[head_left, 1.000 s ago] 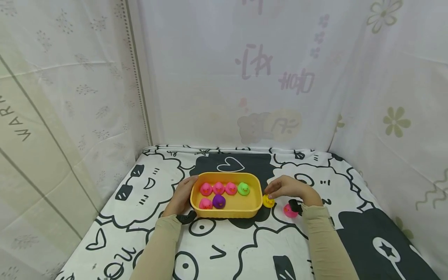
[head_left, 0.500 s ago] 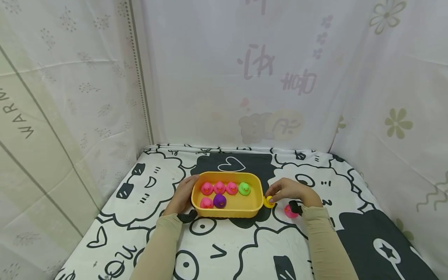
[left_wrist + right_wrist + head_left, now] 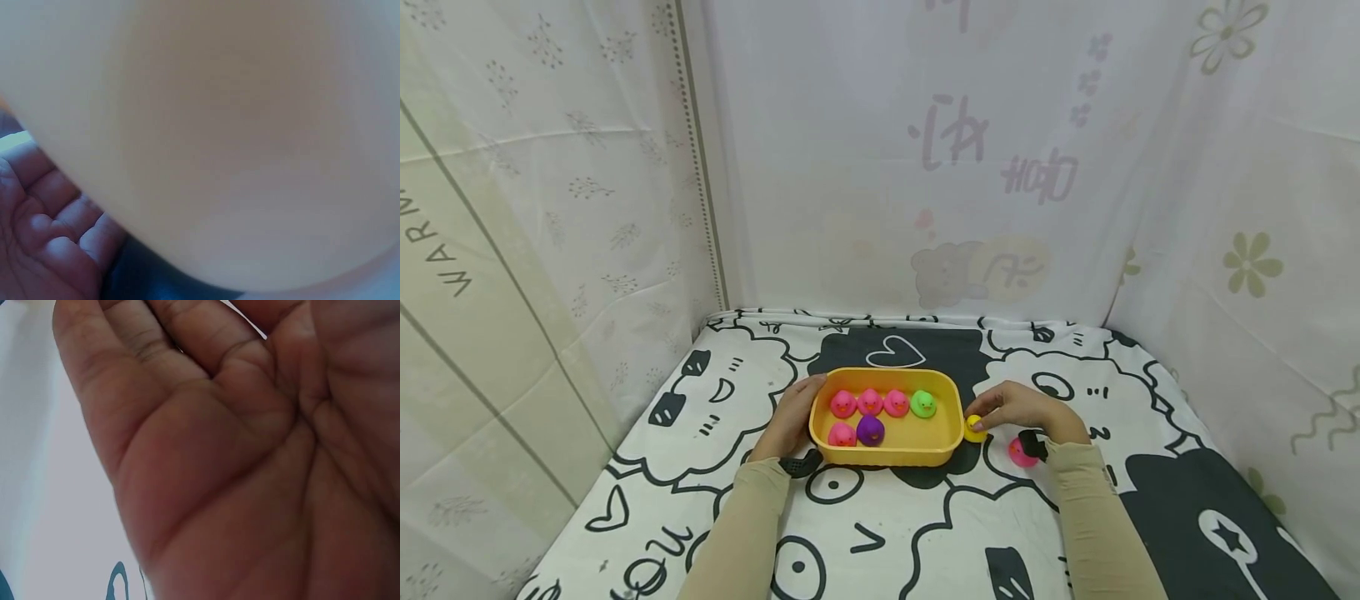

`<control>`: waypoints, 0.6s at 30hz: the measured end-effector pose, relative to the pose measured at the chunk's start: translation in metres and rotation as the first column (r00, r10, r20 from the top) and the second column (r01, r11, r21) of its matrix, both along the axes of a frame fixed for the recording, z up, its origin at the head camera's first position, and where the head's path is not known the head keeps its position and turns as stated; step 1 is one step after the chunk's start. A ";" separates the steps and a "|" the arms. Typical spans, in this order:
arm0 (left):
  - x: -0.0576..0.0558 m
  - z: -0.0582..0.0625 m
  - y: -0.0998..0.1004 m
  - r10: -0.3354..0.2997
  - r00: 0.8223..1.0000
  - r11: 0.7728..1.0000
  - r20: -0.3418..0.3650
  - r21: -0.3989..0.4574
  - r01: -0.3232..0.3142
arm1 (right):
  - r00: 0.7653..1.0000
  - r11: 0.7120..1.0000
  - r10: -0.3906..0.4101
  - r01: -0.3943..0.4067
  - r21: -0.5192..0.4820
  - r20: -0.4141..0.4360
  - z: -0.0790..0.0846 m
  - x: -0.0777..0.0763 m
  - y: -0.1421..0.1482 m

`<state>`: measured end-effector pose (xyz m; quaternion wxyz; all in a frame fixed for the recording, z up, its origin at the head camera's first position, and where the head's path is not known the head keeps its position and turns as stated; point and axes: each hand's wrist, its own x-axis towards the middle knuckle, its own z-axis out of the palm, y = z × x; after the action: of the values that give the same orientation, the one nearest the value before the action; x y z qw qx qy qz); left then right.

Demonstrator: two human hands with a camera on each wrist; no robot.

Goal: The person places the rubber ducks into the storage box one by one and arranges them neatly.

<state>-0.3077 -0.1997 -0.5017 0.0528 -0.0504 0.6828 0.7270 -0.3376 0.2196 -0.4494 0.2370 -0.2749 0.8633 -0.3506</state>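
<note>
A yellow tray [image 3: 910, 457] holds several pink rubber ducks [image 3: 843, 404], a green duck [image 3: 922, 404] and a purple duck [image 3: 870, 430]. My left hand [image 3: 792, 417] rests along the tray's left end, its fingers reaching toward the back corner. In the left wrist view the pale tray wall [image 3: 250, 156] fills most of the picture, with the left fingers partly behind it. Just outside the tray's right end, my right hand [image 3: 1018, 406] pinches a yellow duck [image 3: 974, 428] between thumb and fingers. Only the palm and fingers show in the right wrist view; the duck is hidden there.
Another pink duck [image 3: 1022, 452] lies on the cloth under the right wrist, partly covered by the black wrist strap [image 3: 1034, 443]. The black-and-white patterned cloth [image 3: 880, 533] covers the table. Pale printed curtains [image 3: 820, 167] enclose the back and both sides.
The yellow duck has turned and tipped slightly in my right fingers, beside the tray's right end. My left hand and the ducks in the tray stay as they were.
</note>
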 end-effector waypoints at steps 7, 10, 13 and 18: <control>-0.001 -0.001 0.000 0.000 1.000 1.000 -0.015 -0.009 0.000 | 1.000 0.999 -0.028 0.028 -0.025 -0.003 -0.003 -0.002 0.000; -0.001 -0.001 0.000 0.002 1.000 1.000 -0.008 -0.024 -0.003 | 1.000 0.999 -0.029 0.029 -0.024 -0.011 -0.002 -0.002 0.000; -0.001 -0.001 0.000 0.006 1.000 1.000 0.007 -0.031 -0.006 | 0.999 0.999 -0.031 0.030 -0.027 -0.021 -0.002 -0.001 0.000; -0.002 -0.001 0.000 0.012 1.000 0.999 0.014 -0.030 -0.011 | 0.999 0.998 -0.035 0.034 -0.047 -0.025 -0.001 -0.001 0.001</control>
<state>-0.3094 -0.1996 -0.5025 0.0527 -0.0602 0.6928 0.7166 -0.3386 0.2205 -0.4502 0.2132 -0.2700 0.8626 -0.3709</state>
